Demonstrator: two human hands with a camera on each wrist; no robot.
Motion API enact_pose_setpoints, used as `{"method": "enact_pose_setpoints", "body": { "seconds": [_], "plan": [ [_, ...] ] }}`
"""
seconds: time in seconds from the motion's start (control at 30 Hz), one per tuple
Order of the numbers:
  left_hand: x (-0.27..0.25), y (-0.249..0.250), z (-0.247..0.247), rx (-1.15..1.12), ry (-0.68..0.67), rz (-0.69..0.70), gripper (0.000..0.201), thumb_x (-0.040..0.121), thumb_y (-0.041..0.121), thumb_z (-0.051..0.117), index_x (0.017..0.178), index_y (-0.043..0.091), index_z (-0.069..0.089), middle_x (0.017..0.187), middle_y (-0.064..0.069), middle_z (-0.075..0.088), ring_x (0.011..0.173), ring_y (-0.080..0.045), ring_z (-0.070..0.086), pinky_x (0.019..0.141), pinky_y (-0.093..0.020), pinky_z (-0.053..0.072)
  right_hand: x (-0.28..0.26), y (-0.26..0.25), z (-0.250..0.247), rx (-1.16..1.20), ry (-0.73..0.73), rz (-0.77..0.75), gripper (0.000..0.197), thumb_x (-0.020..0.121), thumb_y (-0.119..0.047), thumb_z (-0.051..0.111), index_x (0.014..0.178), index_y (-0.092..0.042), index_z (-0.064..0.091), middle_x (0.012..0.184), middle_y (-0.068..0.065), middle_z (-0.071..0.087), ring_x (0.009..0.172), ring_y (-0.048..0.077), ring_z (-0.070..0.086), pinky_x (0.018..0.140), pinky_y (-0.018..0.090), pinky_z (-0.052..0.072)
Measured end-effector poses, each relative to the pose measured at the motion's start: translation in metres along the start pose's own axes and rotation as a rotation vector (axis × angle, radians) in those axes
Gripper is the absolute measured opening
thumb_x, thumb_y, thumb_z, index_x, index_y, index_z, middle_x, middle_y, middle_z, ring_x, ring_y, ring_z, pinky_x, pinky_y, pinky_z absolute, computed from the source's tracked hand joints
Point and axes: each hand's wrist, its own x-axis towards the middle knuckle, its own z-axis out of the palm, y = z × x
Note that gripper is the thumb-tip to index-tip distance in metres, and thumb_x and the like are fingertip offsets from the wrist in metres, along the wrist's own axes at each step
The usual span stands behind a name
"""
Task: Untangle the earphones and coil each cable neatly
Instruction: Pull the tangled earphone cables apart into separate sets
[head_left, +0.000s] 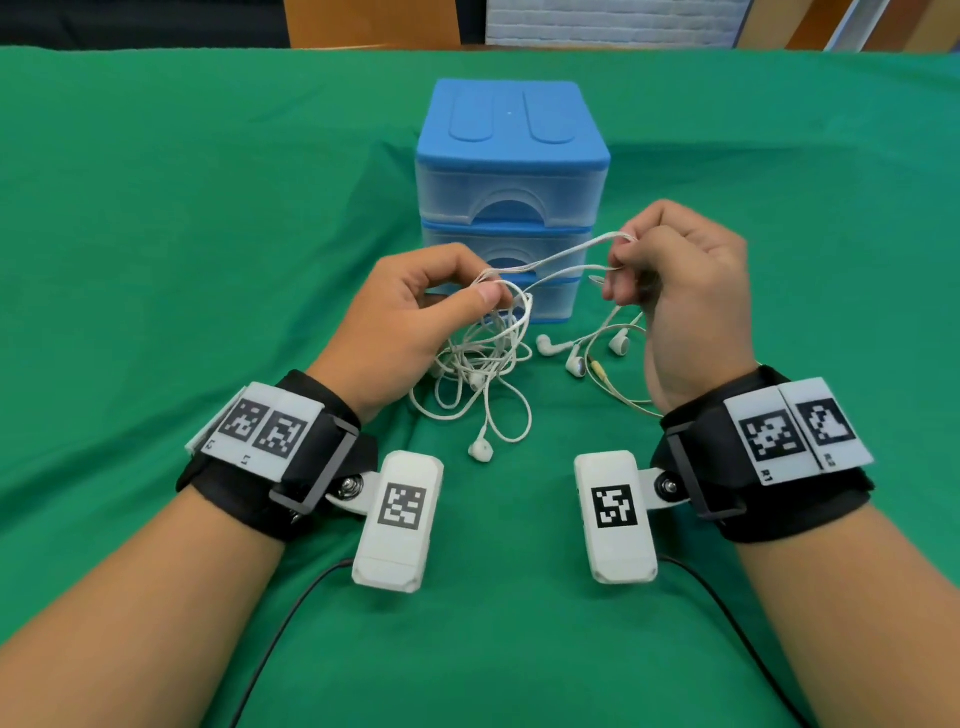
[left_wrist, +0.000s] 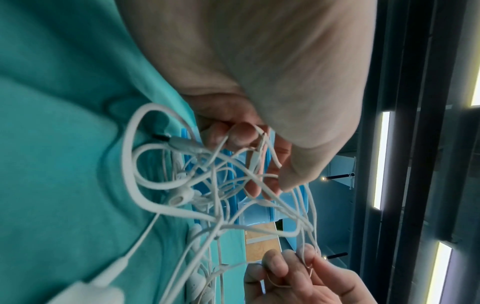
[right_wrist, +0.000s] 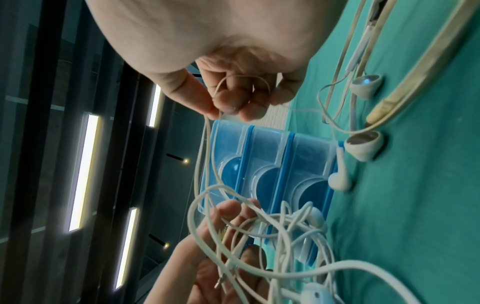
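A tangle of white earphone cables (head_left: 483, 358) lies on the green cloth (head_left: 208, 260) between my hands. My left hand (head_left: 415, 312) pinches several strands at the top of the tangle (left_wrist: 233, 164), lifting them. My right hand (head_left: 675, 280) pinches a cable loop (right_wrist: 241, 82) pulled taut from the tangle toward the right. Loose earbuds (head_left: 576, 358) lie below the right hand, one earbud (head_left: 480, 449) hangs nearest me, and a gold-tipped plug (head_left: 597, 370) lies beside the buds.
A small blue three-drawer plastic box (head_left: 511, 197) stands just behind the hands, close to the raised cables. Black wrist-camera leads (head_left: 291, 618) trail across the cloth toward me. A wooden chair back (head_left: 371, 23) is beyond the table's far edge.
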Motion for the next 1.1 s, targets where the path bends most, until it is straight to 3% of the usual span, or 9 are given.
{"method": "enact_pose_setpoints", "body": {
  "seconds": [0.13, 0.27, 0.47, 0.6, 0.67, 0.73, 0.8, 0.97, 1.1],
  "plan": [
    [0.001, -0.002, -0.002, -0.006, 0.018, 0.011, 0.014, 0.098, 0.002, 0.058, 0.087, 0.004, 0.066, 0.086, -0.004, 0.070, 0.056, 0.004, 0.053, 0.054, -0.005, 0.037, 0.000, -0.002, 0.000, 0.040, -0.023, 0.045, 0.012, 0.072, -0.006, 0.051, 0.061, -0.011, 0.049, 0.056, 0.005, 0.045, 0.050, 0.017, 0.041, 0.057, 0.032, 0.035],
    [0.003, -0.009, -0.005, -0.061, 0.077, 0.009, 0.016, 0.097, 0.015, 0.059, 0.087, 0.020, 0.071, 0.089, 0.003, 0.073, 0.064, -0.010, 0.050, 0.049, -0.024, 0.033, 0.000, -0.008, -0.003, 0.037, -0.077, 0.071, 0.010, 0.073, -0.014, 0.052, 0.064, -0.019, 0.052, 0.069, 0.000, 0.057, 0.070, 0.017, 0.050, 0.065, 0.032, 0.031],
    [0.004, -0.006, -0.005, -0.147, 0.178, 0.019, 0.016, 0.100, 0.004, 0.054, 0.093, 0.013, 0.065, 0.100, -0.012, 0.067, 0.052, 0.004, 0.052, 0.044, -0.019, 0.035, 0.000, -0.020, -0.016, 0.437, -0.302, 0.223, 0.012, 0.086, -0.018, 0.044, 0.076, -0.018, 0.051, 0.080, -0.004, 0.064, 0.089, 0.016, 0.051, 0.075, 0.039, 0.029],
    [0.004, -0.009, -0.006, -0.163, 0.173, -0.015, 0.014, 0.099, 0.006, 0.056, 0.089, 0.011, 0.065, 0.082, 0.004, 0.066, 0.053, 0.001, 0.048, 0.045, -0.019, 0.033, 0.000, -0.020, -0.014, 0.441, -0.311, 0.228, 0.015, 0.091, -0.015, 0.044, 0.078, -0.015, 0.052, 0.066, -0.001, 0.054, 0.076, 0.020, 0.049, 0.073, 0.034, 0.033],
    [0.006, -0.010, -0.007, -0.183, 0.188, -0.004, 0.013, 0.098, 0.008, 0.057, 0.087, 0.011, 0.064, 0.070, 0.011, 0.063, 0.055, -0.003, 0.042, 0.049, -0.021, 0.035, 0.000, -0.018, -0.012, 0.465, -0.271, 0.234, 0.011, 0.090, -0.013, 0.047, 0.081, -0.010, 0.053, 0.061, -0.003, 0.049, 0.066, 0.022, 0.029, 0.067, 0.031, 0.033],
    [0.007, -0.011, -0.008, -0.185, 0.227, 0.021, 0.014, 0.099, 0.010, 0.057, 0.087, 0.009, 0.064, 0.055, 0.013, 0.052, 0.049, -0.005, 0.035, 0.056, -0.026, 0.034, 0.001, -0.015, -0.012, 0.446, -0.230, 0.223, 0.009, 0.090, -0.011, 0.049, 0.082, -0.007, 0.053, 0.058, -0.006, 0.049, 0.066, 0.024, 0.015, 0.063, 0.034, 0.025],
    [0.007, -0.010, -0.008, -0.213, 0.262, 0.044, 0.015, 0.097, 0.014, 0.058, 0.084, 0.011, 0.064, 0.048, 0.011, 0.039, 0.045, -0.007, 0.029, 0.058, -0.030, 0.033, 0.003, -0.013, -0.012, 0.407, -0.200, 0.205, 0.011, 0.091, -0.012, 0.050, 0.082, -0.009, 0.056, 0.054, -0.006, 0.042, 0.057, 0.018, 0.019, 0.063, 0.036, 0.021],
    [0.005, -0.004, -0.010, -0.488, 0.225, -0.021, 0.019, 0.095, 0.019, 0.053, 0.078, 0.011, 0.058, 0.047, 0.008, 0.023, 0.041, -0.007, 0.015, 0.040, -0.020, 0.019, 0.004, -0.010, -0.013, 0.383, -0.129, 0.201, 0.016, 0.099, -0.013, 0.048, 0.085, -0.013, 0.057, 0.051, -0.006, 0.028, 0.042, 0.012, 0.023, 0.057, 0.031, 0.030],
    [0.004, -0.004, -0.015, -0.580, 0.139, -0.064, 0.017, 0.093, 0.022, 0.049, 0.090, 0.012, 0.062, 0.057, 0.006, 0.032, 0.043, -0.006, 0.011, 0.038, -0.021, 0.007, 0.003, -0.008, -0.010, 0.360, -0.142, 0.204, 0.013, 0.100, -0.013, 0.049, 0.089, -0.012, 0.055, 0.054, -0.005, 0.034, 0.048, 0.013, 0.025, 0.058, 0.033, 0.024]
  ]
}}
